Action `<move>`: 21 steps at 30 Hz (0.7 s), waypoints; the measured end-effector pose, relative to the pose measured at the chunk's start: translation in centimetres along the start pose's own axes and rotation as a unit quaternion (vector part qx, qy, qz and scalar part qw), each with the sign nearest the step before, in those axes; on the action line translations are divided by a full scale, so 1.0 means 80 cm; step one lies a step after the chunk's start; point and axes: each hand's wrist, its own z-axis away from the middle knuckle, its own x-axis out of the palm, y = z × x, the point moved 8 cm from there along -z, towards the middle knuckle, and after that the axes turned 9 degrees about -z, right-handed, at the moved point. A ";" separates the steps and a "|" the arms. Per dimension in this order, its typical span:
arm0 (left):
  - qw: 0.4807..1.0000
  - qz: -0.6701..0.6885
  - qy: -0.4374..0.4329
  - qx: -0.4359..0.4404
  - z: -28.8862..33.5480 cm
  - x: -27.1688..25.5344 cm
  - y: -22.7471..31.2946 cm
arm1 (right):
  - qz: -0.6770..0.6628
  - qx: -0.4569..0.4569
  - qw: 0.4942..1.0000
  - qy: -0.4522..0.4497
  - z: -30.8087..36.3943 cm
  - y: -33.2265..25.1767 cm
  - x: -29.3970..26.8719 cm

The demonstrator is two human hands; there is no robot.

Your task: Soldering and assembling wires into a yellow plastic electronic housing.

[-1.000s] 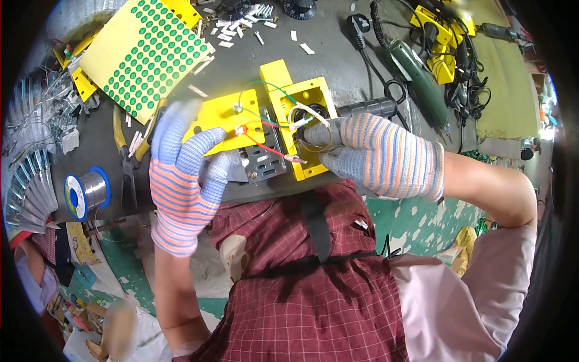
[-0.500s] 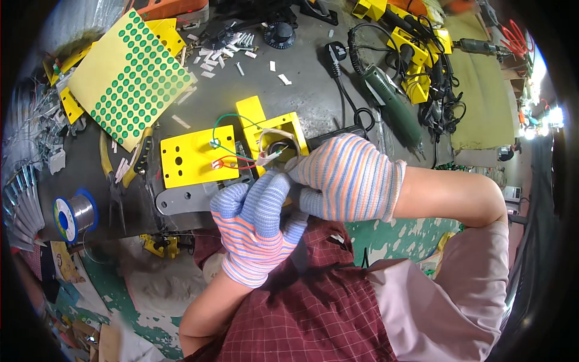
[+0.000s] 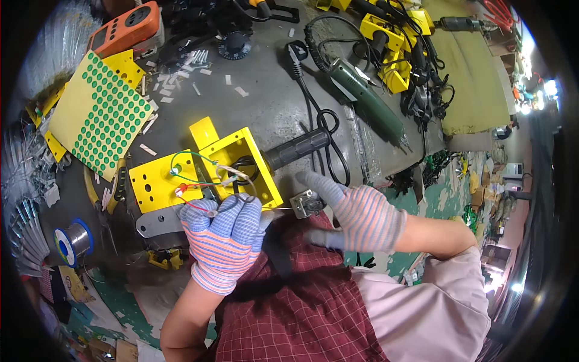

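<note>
A yellow metal box (image 3: pixel 265 174) with an open top lies near the table's front edge, and a black cable grip (image 3: pixel 300 148) sticks out of its right side. Thin wires (image 3: pixel 232 175) in green, red, white and grey run between the box and a yellow plate (image 3: pixel 158 179) with holes. My left hand (image 3: pixel 224 238), in a striped glove, is closed on wires at the box's near side. Open beside a small metal switch-like part (image 3: pixel 306 204), my right hand (image 3: pixel 362 218) has its index finger and thumb apart. A thin wire runs from that part toward my left hand.
A green power tool (image 3: pixel 368 102) and black cords lie at the back right. Far left are a sheet of green round stickers (image 3: pixel 102 114), pliers (image 3: pixel 117 187) and a solder wire spool (image 3: pixel 74 241). An orange multimeter (image 3: pixel 125 29) stands behind them.
My right hand has moved away from my left hand to the right and opened. The metal part and the box's cable grip now show. The whole view has shifted.
</note>
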 end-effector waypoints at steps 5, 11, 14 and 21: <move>0.997 0.057 -0.007 0.046 -0.009 -0.001 -0.003 | -0.071 -0.049 0.996 0.012 0.015 0.013 0.001; 0.985 0.123 0.020 0.122 -0.054 0.002 -0.017 | 0.160 -0.207 0.952 0.158 0.020 -0.069 -0.077; 0.963 0.108 -0.082 0.231 -0.070 0.009 -0.019 | 0.081 -0.279 0.950 0.115 -0.028 -0.058 -0.074; 0.995 -0.037 -0.088 0.009 -0.064 -0.018 0.013 | -0.212 -0.170 0.962 -0.030 -0.066 -0.009 -0.061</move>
